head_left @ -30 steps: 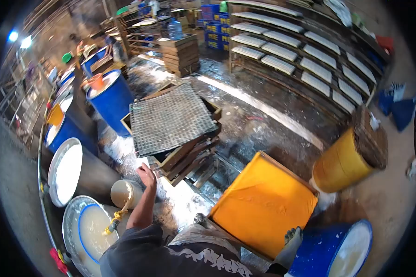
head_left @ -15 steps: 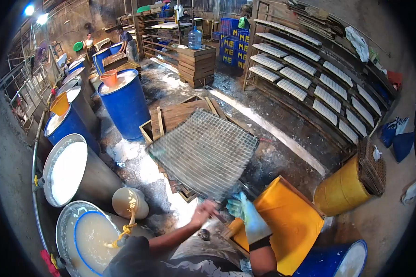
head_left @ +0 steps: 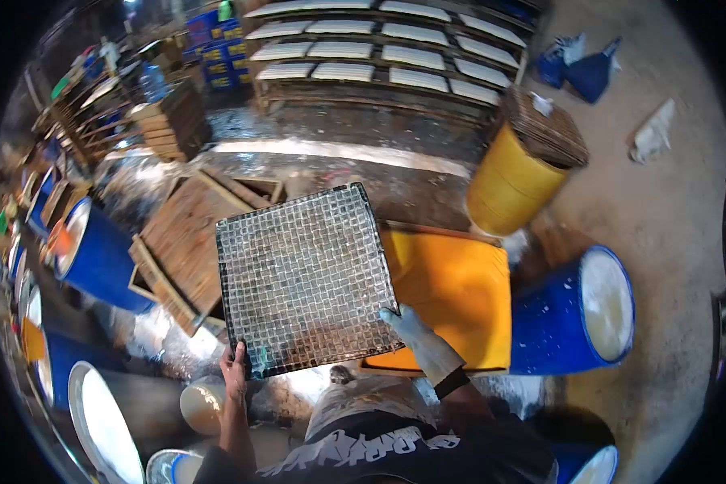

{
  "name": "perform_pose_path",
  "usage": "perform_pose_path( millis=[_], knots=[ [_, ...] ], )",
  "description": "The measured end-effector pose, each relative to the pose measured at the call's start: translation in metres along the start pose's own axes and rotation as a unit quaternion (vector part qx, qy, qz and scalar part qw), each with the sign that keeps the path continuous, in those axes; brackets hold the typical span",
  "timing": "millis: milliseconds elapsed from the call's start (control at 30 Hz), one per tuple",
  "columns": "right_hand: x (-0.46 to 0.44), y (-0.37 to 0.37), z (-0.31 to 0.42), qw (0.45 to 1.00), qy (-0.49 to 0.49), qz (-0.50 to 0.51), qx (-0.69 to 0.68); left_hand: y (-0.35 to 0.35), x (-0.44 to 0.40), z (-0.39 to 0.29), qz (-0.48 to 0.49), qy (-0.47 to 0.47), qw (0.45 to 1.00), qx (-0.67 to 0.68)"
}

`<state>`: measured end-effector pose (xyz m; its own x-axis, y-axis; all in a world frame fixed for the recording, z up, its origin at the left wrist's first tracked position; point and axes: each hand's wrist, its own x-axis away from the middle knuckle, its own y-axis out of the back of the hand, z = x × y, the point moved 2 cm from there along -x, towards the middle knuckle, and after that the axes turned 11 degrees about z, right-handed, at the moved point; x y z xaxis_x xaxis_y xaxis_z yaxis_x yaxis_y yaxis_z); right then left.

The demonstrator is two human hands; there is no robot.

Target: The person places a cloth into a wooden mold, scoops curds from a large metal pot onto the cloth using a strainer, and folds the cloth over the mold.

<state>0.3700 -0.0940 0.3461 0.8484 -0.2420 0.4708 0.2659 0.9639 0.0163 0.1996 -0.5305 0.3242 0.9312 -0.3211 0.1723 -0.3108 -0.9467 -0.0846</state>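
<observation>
A square woven mesh tray (head_left: pixel 306 278) hangs in front of me, gripped at its near corners. My bare left hand (head_left: pixel 233 369) is closed on its lower left corner. My right hand (head_left: pixel 418 332), in a pale glove, grips the lower right edge. Behind the tray to the left, a stack of wooden frames with a plank top (head_left: pixel 194 234) shows. On the right, partly under the tray's edge, lies a square frame covered with orange cloth (head_left: pixel 460 298).
Blue barrels stand at left (head_left: pixel 105 262) and right (head_left: pixel 569 310). A yellow drum (head_left: pixel 515 181) is beyond the orange cloth. A rack of white trays (head_left: pixel 343 73) spans the back. A metal vat (head_left: pixel 105 419) and a bucket (head_left: pixel 202 407) are at lower left.
The mesh tray has come off the wooden stack and swung toward me and the orange cloth, with both hands now on it. The view has turned right.
</observation>
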Motion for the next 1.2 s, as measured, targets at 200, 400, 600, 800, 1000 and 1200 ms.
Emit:
perform_pose_path(
  millis=[200, 400, 600, 800, 1000, 1200],
  knots=[
    [0.085, 0.143, -0.044, 0.986, 0.018, -0.165, 0.006, -0.158, -0.025, 0.049, 0.072, 0.002, 0.988, -0.137],
    [0.167, 0.268, -0.101, 0.964, -0.090, -0.249, -0.001, -0.325, -0.015, 0.060, 0.239, 0.031, 0.969, -0.057],
    [0.175, 0.333, -0.177, 0.950, -0.105, -0.251, -0.153, -0.357, 0.021, 0.093, 0.203, 0.134, 0.960, -0.141],
    [0.178, 0.331, -0.183, 0.955, -0.117, -0.254, -0.099, -0.341, 0.027, 0.113, 0.170, 0.058, 0.958, -0.224],
    [0.190, 0.342, -0.154, 0.955, -0.138, -0.193, 0.180, -0.322, 0.016, 0.119, 0.112, -0.039, 0.883, -0.453],
    [0.162, 0.360, -0.134, 0.849, -0.064, -0.394, 0.345, -0.239, -0.005, 0.203, 0.136, 0.279, 0.848, -0.430]
  ],
)
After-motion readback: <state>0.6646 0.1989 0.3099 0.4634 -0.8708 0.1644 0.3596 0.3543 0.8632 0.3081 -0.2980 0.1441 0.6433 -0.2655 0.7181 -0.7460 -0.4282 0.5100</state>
